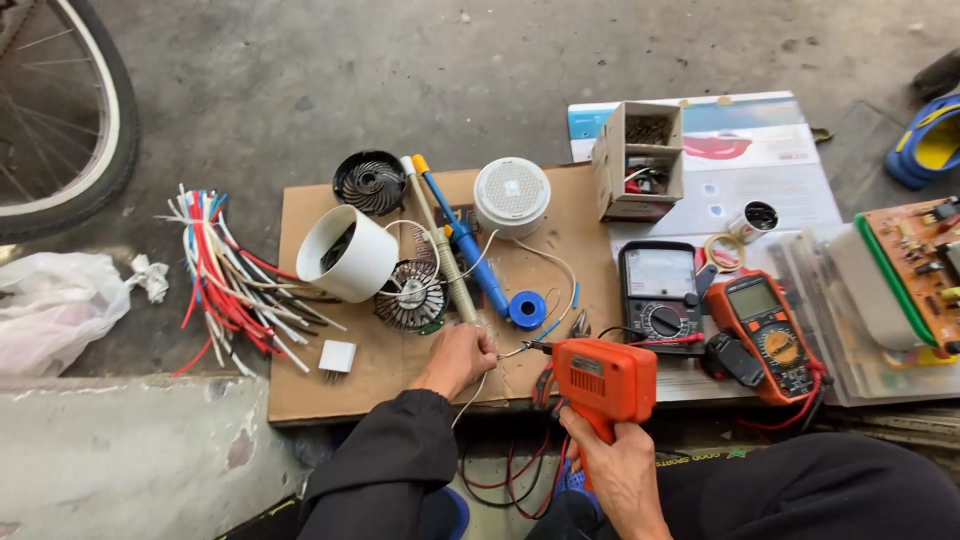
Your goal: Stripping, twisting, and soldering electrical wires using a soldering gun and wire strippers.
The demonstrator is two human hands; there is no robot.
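Fan parts point(412, 296) lie loose on the cardboard point(390, 385), left hand point(458, 358) fingers pinched on a thin white wire point(472, 392), right hand point(622, 470) wrapped around the orange soldering gun point(600, 380), tip at the wire end (joint looks unfinished, meters idle at right).

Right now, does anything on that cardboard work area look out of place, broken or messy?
The white cylindrical housing lies tipped on its side, apart from its fan parts. Cut wire pieces sprawl loose off the cardboard's left edge onto the floor. The right hand holds the orange soldering gun; the left hand pinches a thin wire.
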